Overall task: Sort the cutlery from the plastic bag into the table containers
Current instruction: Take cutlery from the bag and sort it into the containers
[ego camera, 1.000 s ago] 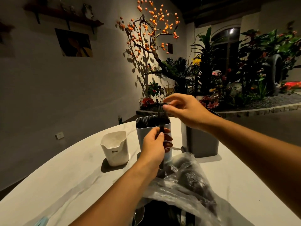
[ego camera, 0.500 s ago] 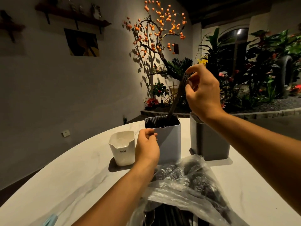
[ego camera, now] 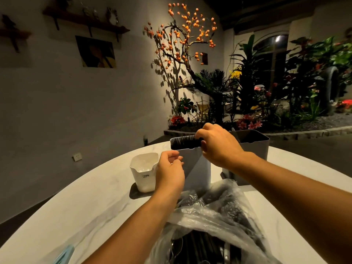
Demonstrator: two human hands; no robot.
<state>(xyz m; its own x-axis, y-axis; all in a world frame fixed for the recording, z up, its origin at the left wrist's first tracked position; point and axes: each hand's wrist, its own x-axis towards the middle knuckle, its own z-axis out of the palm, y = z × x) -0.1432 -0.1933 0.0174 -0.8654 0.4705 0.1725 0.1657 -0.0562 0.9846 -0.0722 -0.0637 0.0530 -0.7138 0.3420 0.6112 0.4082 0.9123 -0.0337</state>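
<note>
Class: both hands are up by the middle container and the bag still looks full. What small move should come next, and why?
Probably the left hand drops back to the plastic bag for another piece. It holds nothing, dark cutlery still fills the bag, and the right hand is at the rim of the middle container.

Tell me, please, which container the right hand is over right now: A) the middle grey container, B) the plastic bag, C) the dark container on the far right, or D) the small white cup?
A: the right hand is at the rim of the middle grey container, with the white cup off to its left.
</note>
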